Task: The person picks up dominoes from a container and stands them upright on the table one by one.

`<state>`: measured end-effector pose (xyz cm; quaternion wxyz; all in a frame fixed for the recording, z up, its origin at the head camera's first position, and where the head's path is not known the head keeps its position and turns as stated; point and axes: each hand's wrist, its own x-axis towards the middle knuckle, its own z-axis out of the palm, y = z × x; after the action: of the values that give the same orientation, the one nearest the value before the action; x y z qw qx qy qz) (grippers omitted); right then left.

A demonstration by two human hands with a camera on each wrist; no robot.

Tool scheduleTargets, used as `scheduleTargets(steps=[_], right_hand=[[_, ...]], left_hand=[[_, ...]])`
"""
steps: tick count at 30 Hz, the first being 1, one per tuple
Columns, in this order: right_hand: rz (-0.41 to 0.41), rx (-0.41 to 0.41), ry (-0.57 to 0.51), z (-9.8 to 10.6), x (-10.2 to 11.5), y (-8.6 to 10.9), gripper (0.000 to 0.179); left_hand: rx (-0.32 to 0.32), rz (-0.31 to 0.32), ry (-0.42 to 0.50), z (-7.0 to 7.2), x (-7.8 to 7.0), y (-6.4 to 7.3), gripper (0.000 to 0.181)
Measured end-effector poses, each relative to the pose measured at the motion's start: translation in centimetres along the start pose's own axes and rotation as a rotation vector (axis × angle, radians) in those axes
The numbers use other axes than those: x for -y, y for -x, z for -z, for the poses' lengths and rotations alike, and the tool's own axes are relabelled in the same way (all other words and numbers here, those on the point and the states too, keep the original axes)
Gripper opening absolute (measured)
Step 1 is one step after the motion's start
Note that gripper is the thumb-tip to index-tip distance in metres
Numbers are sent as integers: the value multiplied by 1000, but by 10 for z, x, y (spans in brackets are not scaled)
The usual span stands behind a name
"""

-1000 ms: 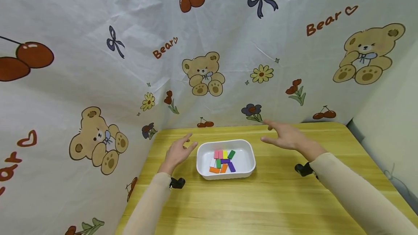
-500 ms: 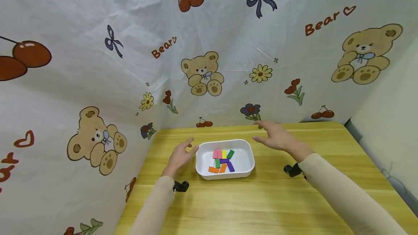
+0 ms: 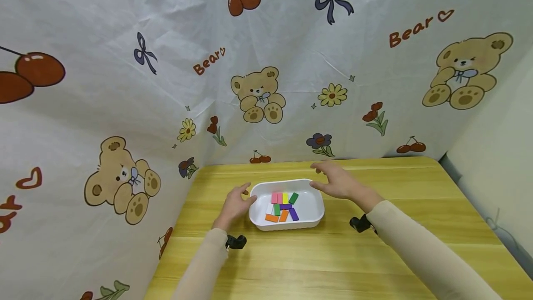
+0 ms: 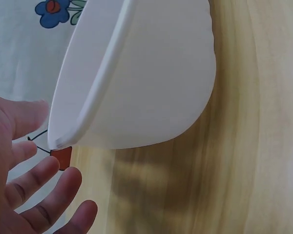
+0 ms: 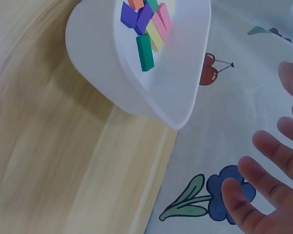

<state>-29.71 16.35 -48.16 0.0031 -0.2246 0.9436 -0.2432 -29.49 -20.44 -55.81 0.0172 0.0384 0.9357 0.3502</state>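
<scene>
On the table a white plastic tray (image 3: 310, 203) holds several small coloured blocks, among them an orange block (image 3: 272, 218), a purple block (image 3: 294, 214) and a dark green block (image 3: 293, 198). At the tray's left end is my left hand (image 3: 235, 206), fingers spread and thumb near the rim; in the left wrist view its fingers (image 4: 58, 197) appear beside the tray wall, holding nothing. My right hand (image 3: 337, 182) hovers by the tray's right end with its thumb near the rim. Its fingers (image 5: 268, 151) look loosely spread and apart from the tray in the right wrist view.
The wooden table (image 3: 291, 263) runs up to a white cloth (image 3: 300, 59) printed with bears, cherries and flowers at the back and left. A pale wall (image 3: 495, 152) stands at the right. Each wrist wears a black camera (image 3: 361, 224).
My right hand has moved left to the tray's right end. My left hand has shifted right and slightly down to its left end. The tray and blocks stay put on the table.
</scene>
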Motion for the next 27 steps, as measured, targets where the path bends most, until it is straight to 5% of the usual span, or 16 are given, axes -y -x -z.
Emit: scheduleTargets(steps=[27], right_hand=[[28, 46, -46, -36, 8, -7, 58]], left_hand=[[0, -10, 88, -18, 8, 7, 55]])
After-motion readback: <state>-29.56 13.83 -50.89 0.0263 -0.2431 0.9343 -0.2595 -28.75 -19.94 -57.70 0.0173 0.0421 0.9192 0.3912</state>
